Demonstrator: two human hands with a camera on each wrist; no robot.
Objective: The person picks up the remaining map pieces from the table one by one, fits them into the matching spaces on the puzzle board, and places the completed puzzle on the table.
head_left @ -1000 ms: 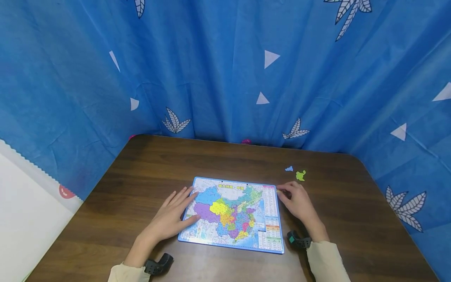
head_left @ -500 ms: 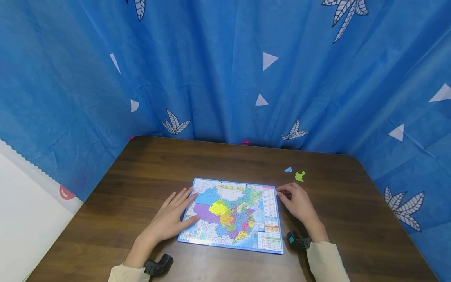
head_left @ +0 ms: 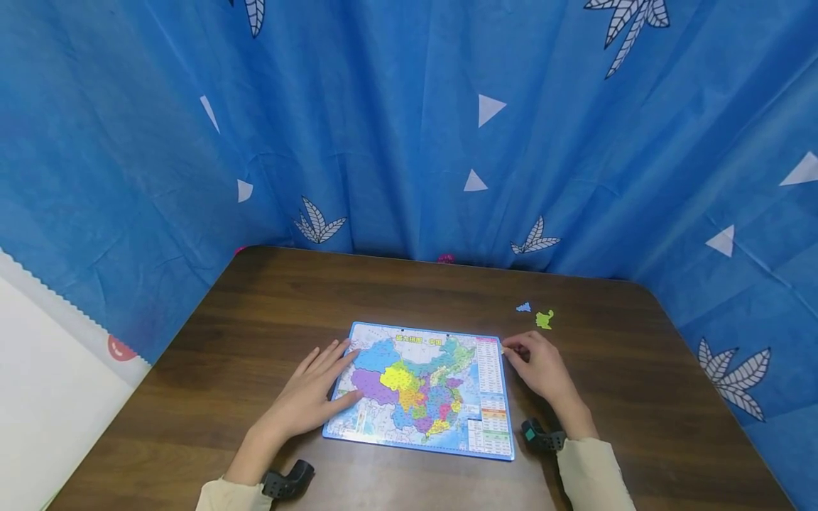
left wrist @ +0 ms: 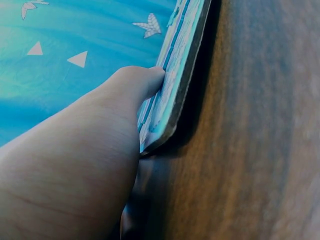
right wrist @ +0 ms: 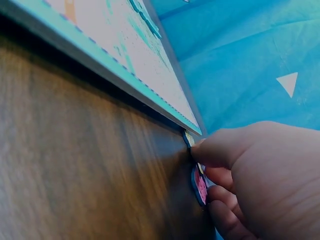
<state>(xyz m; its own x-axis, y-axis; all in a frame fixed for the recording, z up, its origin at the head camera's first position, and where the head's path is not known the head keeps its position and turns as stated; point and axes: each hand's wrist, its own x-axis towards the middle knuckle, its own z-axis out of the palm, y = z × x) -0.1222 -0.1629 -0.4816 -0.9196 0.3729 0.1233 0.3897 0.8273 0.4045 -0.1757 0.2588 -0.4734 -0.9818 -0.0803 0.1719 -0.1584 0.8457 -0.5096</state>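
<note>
A magnetic map puzzle board point(head_left: 415, 448), blue-rimmed and covered with coloured map pieces, lies flat on the brown table. My left hand point(head_left: 313, 390) rests on its left side with fingers spread, and in the left wrist view the thumb point(left wrist: 150, 80) lies over the edge. Beside the upper right corner, my right hand point(head_left: 540, 363) pinches a small yellowish puzzle piece point(right wrist: 188, 138) between thumb and fingers. A pink puzzle piece point(right wrist: 199, 186) shows just below it, against the curled fingers. Much of both pieces is hidden by the hand.
On the table point(head_left: 639, 383), beyond my right hand, lie a small blue puzzle piece point(head_left: 524, 307) and a green one point(head_left: 544, 319). A blue curtain point(head_left: 409, 142) hangs behind the table. Each wrist wears a black camera band.
Both hands and the board stay in place. At the right fingertips, the small piece shows slightly differently, and the head view has shifted a little.
</note>
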